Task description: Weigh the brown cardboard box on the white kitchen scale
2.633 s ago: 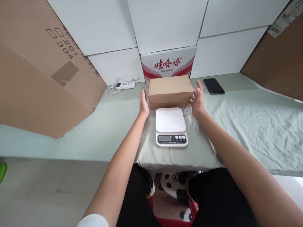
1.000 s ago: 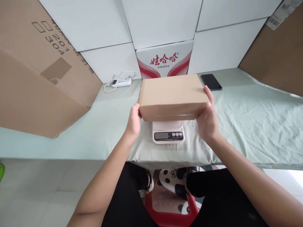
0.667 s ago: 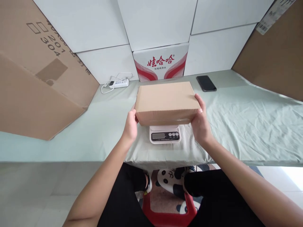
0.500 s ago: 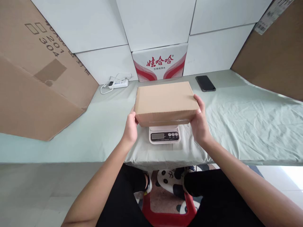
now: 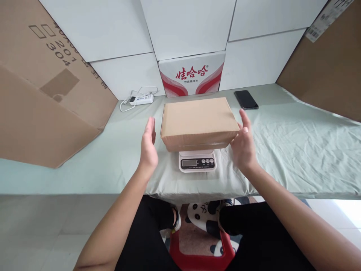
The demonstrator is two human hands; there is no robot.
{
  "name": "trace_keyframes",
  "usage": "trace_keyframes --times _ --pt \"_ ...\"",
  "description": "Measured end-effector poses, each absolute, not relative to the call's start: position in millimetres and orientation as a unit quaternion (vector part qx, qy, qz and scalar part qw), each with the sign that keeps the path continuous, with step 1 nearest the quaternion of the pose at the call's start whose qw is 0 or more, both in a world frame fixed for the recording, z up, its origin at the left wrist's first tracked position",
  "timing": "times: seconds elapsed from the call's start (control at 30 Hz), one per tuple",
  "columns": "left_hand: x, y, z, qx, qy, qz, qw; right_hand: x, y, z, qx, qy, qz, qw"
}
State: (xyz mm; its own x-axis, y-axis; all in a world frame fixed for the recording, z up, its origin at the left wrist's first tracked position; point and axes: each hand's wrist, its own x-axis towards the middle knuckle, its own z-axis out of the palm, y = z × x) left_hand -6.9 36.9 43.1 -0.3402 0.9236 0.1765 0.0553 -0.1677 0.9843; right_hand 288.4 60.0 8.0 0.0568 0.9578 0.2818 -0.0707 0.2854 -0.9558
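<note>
The brown cardboard box (image 5: 199,121) sits on the white kitchen scale (image 5: 197,162), near the front edge of the worktop (image 5: 296,150), overhanging the platform so only the display strip shows. The left hand (image 5: 148,145) is open beside the box's left end, clear of it, grip spread. The right hand (image 5: 244,145) is open too, just beside the right end; whether a fingertip touches cannot be told. Placing looks done; reading the display seems left. A phone (image 5: 246,99) and a power strip (image 5: 141,99) lie towards the back edge.
</note>
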Motion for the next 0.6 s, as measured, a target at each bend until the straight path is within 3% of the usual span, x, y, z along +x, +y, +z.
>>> trace_keyframes --times 0.3,0.6 --pt "-23.4 65.5 19.2 0.425 0.520 0.638 0.377 321.5 82.1 5.3 -0.436 -0.469 0.417 0.645" --pt "12.8 48.5 19.0 0.456 0.435 0.653 0.421 272.4 55.4 11.5 -0.405 -0.482 0.457 0.628"
